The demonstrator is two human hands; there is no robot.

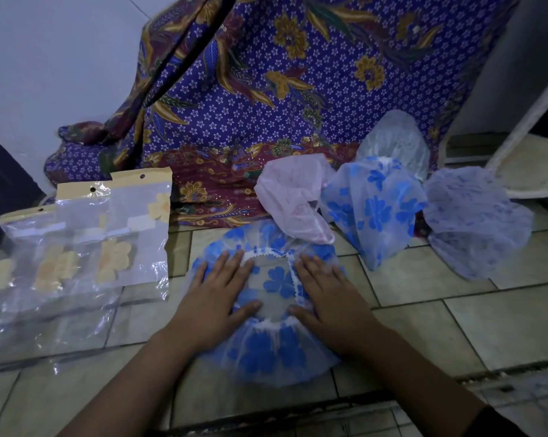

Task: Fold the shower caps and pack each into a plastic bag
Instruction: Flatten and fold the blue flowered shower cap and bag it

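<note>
A clear shower cap with blue flowers point(268, 351) lies flat on the tiled floor, its white elastic opening facing up. My left hand point(217, 298) presses flat on its left side and my right hand point(326, 298) presses flat on its right side, fingers straight. Behind it lie several more caps: a pink one point(293, 200), a blue-flowered one point(373, 209), a pale purple one point(474, 222) and a clear one point(395, 140). A pile of clear plastic bags point(77, 247) with yellow flower prints and cardboard headers lies to the left.
A purple batik cloth point(266, 89) hangs and pools behind the caps. A white wall stands at the left. At the right edge a pale shelf or frame point(531, 159) leans in. Tiled floor point(439, 310) extends to the right and front.
</note>
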